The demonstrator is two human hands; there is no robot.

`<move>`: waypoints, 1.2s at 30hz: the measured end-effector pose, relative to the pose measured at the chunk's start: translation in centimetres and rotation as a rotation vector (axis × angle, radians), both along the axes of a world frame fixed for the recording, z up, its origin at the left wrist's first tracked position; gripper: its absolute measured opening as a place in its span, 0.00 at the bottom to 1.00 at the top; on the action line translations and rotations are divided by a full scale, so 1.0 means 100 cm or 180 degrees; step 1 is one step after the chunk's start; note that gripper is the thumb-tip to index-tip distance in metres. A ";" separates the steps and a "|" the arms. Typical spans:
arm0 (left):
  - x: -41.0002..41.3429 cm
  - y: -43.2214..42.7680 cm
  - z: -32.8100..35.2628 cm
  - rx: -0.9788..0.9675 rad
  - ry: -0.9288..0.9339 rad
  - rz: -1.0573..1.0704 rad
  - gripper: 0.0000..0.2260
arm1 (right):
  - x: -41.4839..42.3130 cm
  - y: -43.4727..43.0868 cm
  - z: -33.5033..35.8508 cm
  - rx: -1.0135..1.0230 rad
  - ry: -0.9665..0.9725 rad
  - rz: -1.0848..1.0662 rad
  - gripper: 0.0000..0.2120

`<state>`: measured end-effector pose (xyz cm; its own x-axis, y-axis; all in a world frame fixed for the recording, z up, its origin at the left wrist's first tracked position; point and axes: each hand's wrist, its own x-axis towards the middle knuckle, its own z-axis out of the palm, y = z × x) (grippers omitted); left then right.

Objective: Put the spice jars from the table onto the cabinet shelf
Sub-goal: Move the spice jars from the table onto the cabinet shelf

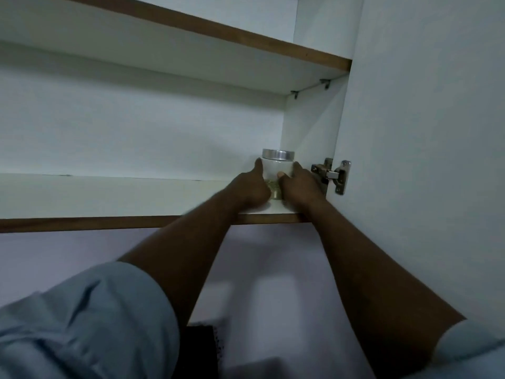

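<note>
We are setting spice jar point(277, 173) on lower cabinet shelf point(109, 195), right end, near side wall and hinge point(332, 175). Left hand point(250, 188) and right hand point(299, 187) are cupping jar between them, fingers curled against glass on both sides. Jar is standing upright, metal lid on. Placing step is finishing, we judge. Next: loosen both hands, draw back without tipping jar.

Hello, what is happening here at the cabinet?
A person is placing a glass spice jar with a metal lid on the lower cabinet shelf, near its right end, close to the door hinge. The left hand and the right hand hold the jar from both sides. It stands upright on the shelf. No other jar shows on the shelves in view.
</note>
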<state>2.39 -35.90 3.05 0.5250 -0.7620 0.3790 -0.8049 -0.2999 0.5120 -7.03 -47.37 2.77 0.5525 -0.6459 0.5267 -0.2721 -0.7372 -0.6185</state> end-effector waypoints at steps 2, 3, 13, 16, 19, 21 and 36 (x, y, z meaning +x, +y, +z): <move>0.005 -0.005 -0.002 -0.0137 -0.0006 0.0037 0.40 | 0.006 0.002 -0.003 -0.0022 0.0022 -0.0019 0.23; 0.008 -0.006 -0.002 -0.0278 -0.0025 0.0004 0.38 | 0.006 0.004 -0.005 0.0003 -0.0070 0.0002 0.25; 0.011 -0.014 -0.009 -0.0830 -0.0372 -0.0168 0.29 | -0.008 0.007 -0.012 0.0113 -0.0345 -0.0306 0.26; 0.013 -0.015 -0.010 -0.0872 -0.0338 -0.0198 0.29 | -0.008 0.008 -0.011 0.0099 -0.0346 -0.0394 0.27; 0.015 -0.015 -0.012 -0.0752 -0.0342 -0.0228 0.30 | -0.005 0.013 -0.014 0.0032 -0.0230 -0.0571 0.32; 0.015 -0.014 -0.014 -0.0747 -0.0412 -0.0096 0.30 | -0.003 0.020 -0.021 -0.0153 -0.0002 -0.0727 0.41; -0.108 0.133 -0.171 -0.1268 -0.0450 -0.0675 0.16 | -0.114 0.172 -0.195 0.0103 -0.0461 -0.0038 0.17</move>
<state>-8.38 -22.58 -14.04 0.2956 -0.6277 0.7202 -0.8974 0.0762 0.4347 -18.40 -30.22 -16.74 0.4644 -0.6700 0.5792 -0.1870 -0.7135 -0.6753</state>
